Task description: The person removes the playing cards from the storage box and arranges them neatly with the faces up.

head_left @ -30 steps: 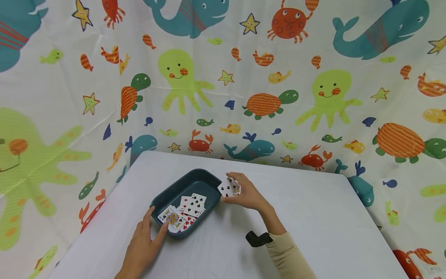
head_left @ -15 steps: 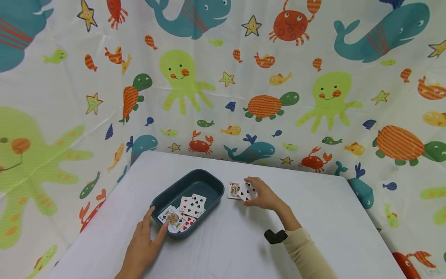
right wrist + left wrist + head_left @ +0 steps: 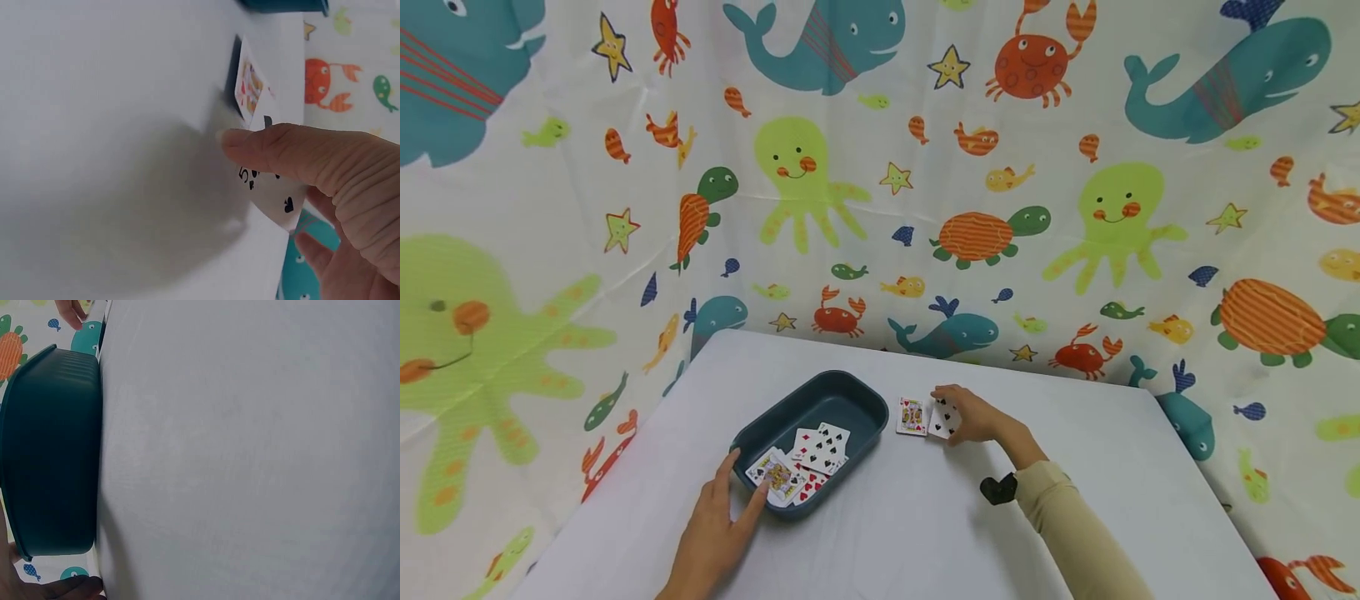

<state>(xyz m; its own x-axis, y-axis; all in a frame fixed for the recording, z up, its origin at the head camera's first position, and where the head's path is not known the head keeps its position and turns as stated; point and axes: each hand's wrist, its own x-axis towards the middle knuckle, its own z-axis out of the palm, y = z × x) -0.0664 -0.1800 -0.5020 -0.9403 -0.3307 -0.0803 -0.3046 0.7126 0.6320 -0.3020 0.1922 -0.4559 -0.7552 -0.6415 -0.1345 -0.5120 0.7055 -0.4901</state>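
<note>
My left hand (image 3: 715,525) grips the near left end of a dark teal plastic bin (image 3: 868,392), thumb and index finger at its rim. Several face-up playing cards (image 3: 823,446) lie overlapping inside, towards that end. Right of the bin, my right hand (image 3: 970,417) pinches a five of spades (image 3: 281,197), its thumb across the card's face. A red-marked face card (image 3: 912,416) lies face up on the table between the bin and this hand. The right wrist view shows it partly behind the held card. Whether the held card touches the table, I cannot tell.
The white table (image 3: 880,550) carries the bin and cards. Behind it hangs a curtain (image 3: 850,200) printed with sea animals. A black band (image 3: 998,489) sits on my right wrist, at the cuff of a beige sleeve (image 3: 1075,517).
My right hand has moved right, from beside the bin's rim, with the spade card, and lowered it slightly. The face card now shows uncovered on the table. The left hand stays at the bin.
</note>
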